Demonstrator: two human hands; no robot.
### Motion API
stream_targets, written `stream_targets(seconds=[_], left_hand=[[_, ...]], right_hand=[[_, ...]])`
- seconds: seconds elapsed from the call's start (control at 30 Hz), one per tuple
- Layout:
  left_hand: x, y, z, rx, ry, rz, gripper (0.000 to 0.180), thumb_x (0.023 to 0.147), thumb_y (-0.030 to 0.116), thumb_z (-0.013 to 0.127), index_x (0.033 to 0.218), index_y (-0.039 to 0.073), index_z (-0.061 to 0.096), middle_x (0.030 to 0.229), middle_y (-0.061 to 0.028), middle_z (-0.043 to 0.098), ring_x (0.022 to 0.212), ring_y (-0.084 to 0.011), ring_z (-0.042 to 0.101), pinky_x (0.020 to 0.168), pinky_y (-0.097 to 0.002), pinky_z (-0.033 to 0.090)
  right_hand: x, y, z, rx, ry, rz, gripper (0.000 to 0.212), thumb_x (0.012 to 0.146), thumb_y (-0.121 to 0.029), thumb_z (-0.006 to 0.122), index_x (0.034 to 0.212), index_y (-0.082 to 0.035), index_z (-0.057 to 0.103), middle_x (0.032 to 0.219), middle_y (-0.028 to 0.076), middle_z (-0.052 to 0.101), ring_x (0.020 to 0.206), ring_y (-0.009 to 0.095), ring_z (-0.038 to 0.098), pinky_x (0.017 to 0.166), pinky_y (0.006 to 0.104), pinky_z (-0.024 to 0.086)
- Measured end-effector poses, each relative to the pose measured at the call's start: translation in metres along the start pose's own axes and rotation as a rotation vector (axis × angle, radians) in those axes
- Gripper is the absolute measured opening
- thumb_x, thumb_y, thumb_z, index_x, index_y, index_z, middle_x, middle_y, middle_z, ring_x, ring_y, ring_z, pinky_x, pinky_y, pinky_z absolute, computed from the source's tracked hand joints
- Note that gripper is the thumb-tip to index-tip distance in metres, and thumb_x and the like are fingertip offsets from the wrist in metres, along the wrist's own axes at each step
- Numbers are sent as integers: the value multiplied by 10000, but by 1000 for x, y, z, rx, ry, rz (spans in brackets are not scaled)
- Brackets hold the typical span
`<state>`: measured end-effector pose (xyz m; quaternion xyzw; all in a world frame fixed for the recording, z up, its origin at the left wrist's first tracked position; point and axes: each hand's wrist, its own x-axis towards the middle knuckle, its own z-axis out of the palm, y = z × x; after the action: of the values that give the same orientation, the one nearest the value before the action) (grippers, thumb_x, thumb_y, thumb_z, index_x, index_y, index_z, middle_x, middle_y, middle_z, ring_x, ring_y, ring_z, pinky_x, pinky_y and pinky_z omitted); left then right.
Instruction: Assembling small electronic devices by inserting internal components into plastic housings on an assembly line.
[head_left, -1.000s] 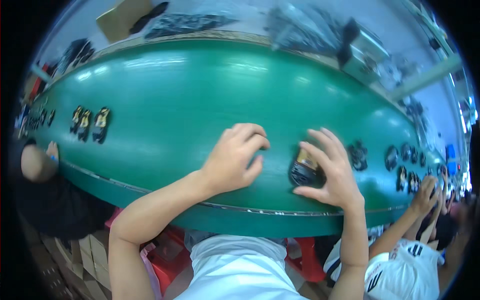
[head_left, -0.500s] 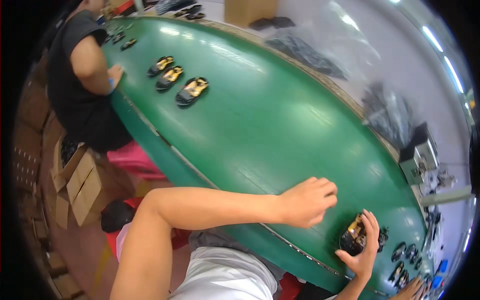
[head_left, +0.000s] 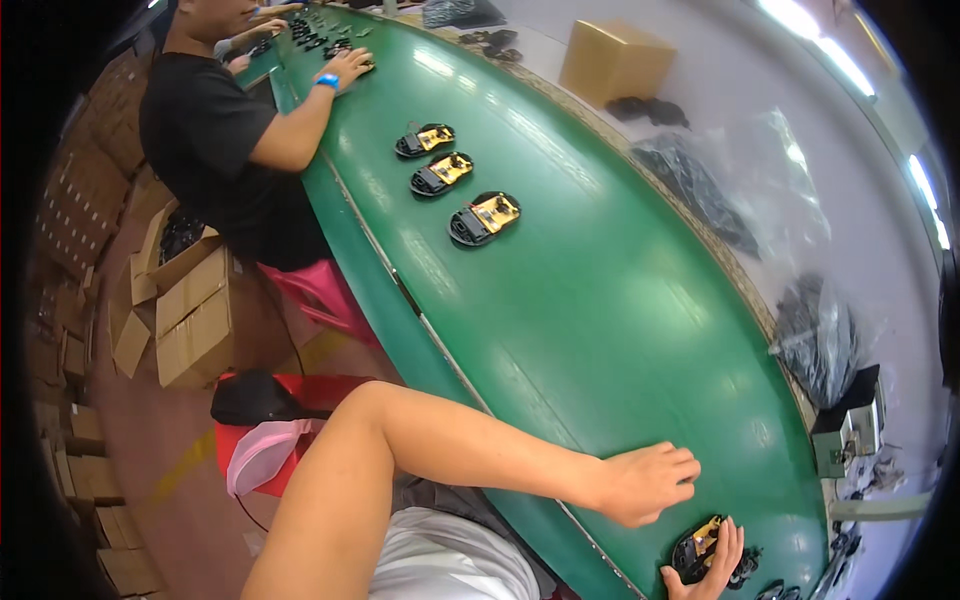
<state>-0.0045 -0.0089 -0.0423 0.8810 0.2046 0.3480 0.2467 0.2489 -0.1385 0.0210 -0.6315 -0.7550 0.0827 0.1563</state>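
Note:
My left hand (head_left: 648,484) rests on the green conveyor belt (head_left: 600,300) near its front edge, fingers loosely curled, holding nothing. At the lower right my right hand (head_left: 712,568) cups a small black part with a yellow circuit board (head_left: 698,548) that lies on the belt. Farther up the belt three similar black-and-yellow parts lie in a row: one (head_left: 484,217), a second (head_left: 441,173) and a third (head_left: 424,139).
A co-worker in a black shirt (head_left: 215,150) sits at the belt's left side, a hand (head_left: 345,68) on more parts. Cardboard boxes (head_left: 190,310) and pink and red stools (head_left: 270,440) stand on the floor. A brown box (head_left: 612,60) and black bags (head_left: 815,340) lie beyond the belt.
The view has swung left along the belt. My left hand stays on the belt near the edge; my right hand keeps its hold of the black-and-yellow part.

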Motion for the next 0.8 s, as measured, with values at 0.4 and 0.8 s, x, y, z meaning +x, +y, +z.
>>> stream_targets(seconds=[0.4, 0.8], left_hand=[[-7, 2, 0, -23, -20, 49, 330, 715, 88, 753, 1012, -9, 646, 1238, -196, 577, 1183, -334, 542, 949, -428, 456], [0, 4, -22, 16, -135, 43, 324, 764, 76, 734, 1073, 54, 642, 1305, -173, 591, 1267, -388, 563, 1039, -493, 466]], right_hand=[[14, -19, 8, -16, 41, -161, 770, 720, -430, 891, 1391, -122, 671, 1485, 198, 550, 1348, 454, 476, 1124, 561, 381], [-10, 4, 7, 45, 233, -76, 728, 631, -511, 925, 1251, -170, 750, 1437, 188, 584, 1292, 445, 538, 1083, 562, 444]])
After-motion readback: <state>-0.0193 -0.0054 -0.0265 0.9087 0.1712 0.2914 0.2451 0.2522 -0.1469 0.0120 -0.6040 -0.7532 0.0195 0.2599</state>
